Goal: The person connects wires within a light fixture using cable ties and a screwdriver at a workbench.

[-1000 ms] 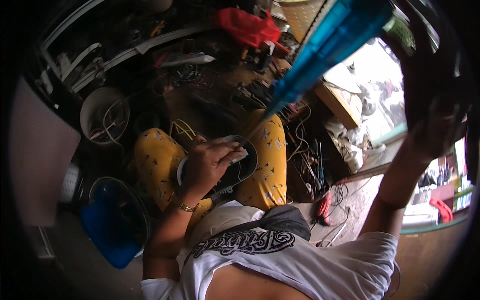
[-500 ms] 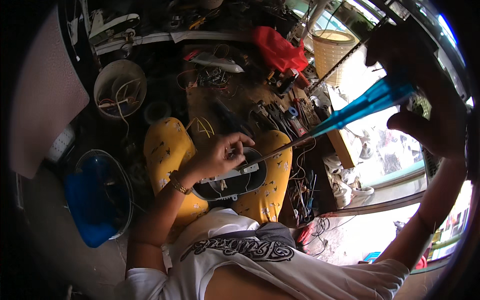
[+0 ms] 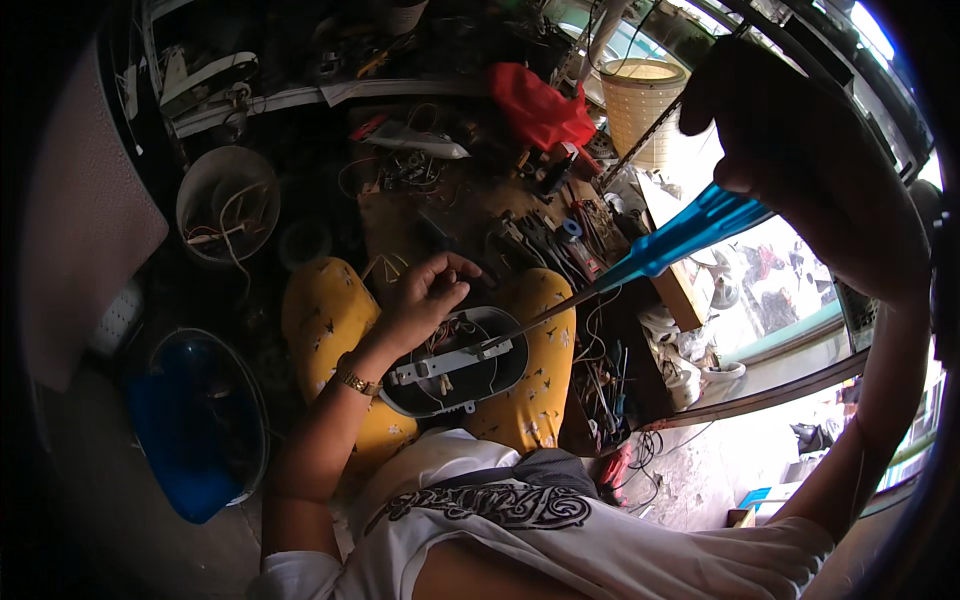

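Note:
An oval dark housing point(image 3: 412, 403) with a pale rim rests in my lap between my knees. A light grey metal bar point(image 3: 432, 368) crosses it, and thin wires show inside. My right hand point(image 3: 815, 165), raised at the far right and in shadow, grips the handle end of a long screwdriver point(image 3: 655, 252) with a clear blue handle. Its shaft slants down to the left, and the tip meets the bar or sits just over it; I cannot tell which. Above the housing's far left rim hovers my left hand point(image 3: 425, 298), fingers loosely bent and apart, holding nothing.
Hand tools point(image 3: 555, 245) crowd the low wooden bench ahead, near a red bag point(image 3: 540, 105). At left stand a white bucket point(image 3: 228, 205) with cables and a basket with a blue bag point(image 3: 185, 430). A perforated cream bin point(image 3: 640, 110) stands far right.
My left hand has lifted off the bar and moved up and left, away from the screwdriver shaft. The fingers of my right hand have closed around the handle's end.

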Tool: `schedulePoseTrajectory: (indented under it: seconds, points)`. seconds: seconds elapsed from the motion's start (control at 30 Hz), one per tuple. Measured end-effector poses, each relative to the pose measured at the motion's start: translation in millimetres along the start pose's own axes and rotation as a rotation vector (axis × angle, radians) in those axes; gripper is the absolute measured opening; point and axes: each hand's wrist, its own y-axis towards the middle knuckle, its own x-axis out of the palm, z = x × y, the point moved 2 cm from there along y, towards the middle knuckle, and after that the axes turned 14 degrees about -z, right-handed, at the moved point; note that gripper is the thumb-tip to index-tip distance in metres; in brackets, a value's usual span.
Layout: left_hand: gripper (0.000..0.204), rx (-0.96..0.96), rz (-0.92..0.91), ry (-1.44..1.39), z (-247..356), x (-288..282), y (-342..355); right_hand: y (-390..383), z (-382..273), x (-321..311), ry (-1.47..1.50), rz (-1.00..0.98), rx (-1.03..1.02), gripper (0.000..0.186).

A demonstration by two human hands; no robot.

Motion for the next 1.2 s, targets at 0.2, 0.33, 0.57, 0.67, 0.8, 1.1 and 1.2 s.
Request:
schedulePoseTrajectory:
  seconds: [0.2, 0.33, 0.57, 0.67, 0.8, 1.1, 1.2]
  points:
    - [0.016, 0.034, 0.062, 0.132, 7, -7, -9, -1, 2, 6, 0.042, 0.015, -0.013, 0.053]
    - [0.015, 0.024, 0.031, 0.111, 23, -3, -4, -1, 9, 14, 0.080, 0.046, -0.030, 0.052]
    - [0.015, 0.187, -0.089, -0.117, 79, 24, 26, -8, 16, 23, 0.207, 0.154, -0.072, 0.051]
    - [0.017, 0.284, -0.031, 0.025, 102, 13, 19, 14, 15, 35, 0.336, 0.165, -0.115, 0.051]
    - [0.012, 0.722, 0.114, 0.176, 169, -5, 8, -8, 0, 22, 0.413, 0.177, -0.182, 0.046]
    - [0.012, 1.020, 0.806, 1.025, 270, -100, -122, -1, 39, 59, 0.626, 0.262, -0.357, 0.039]
    - [0.012, 0.871, 0.916, 1.125, 267, -117, -142, 2, 45, 62, 0.541, 0.256, -0.433, 0.038]
